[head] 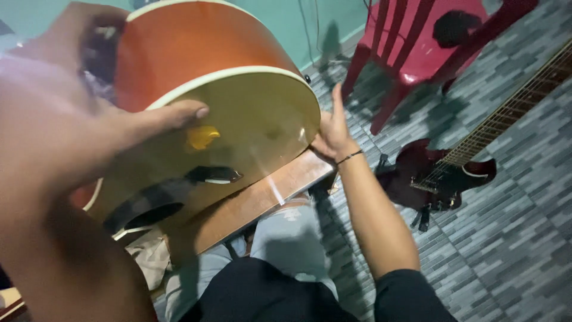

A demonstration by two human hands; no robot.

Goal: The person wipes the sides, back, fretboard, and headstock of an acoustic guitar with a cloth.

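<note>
Guitars are counted as two here. One acoustic guitar (238, 113), with an orange side and a yellow top, is held up on its edge close to the camera, above a wooden board (256, 203) that is laid across the lap. One dark red electric guitar (441, 170) is seen lying flat on the grey tiled floor (512, 238), well apart from the hands. One red plastic chair (429, 42) is stood behind it.

Two hands are seen. The left hand (89, 128) is placed very near the camera and is blurred; its thumb is pressed flat on the yellow top, and the other fingers are wrapped over the orange side. The right hand (333, 131) is stretched out to the far rim of the acoustic guitar, with its fingers held straight and close together against the edge. One dark band (350, 157) is worn on the right wrist
</note>
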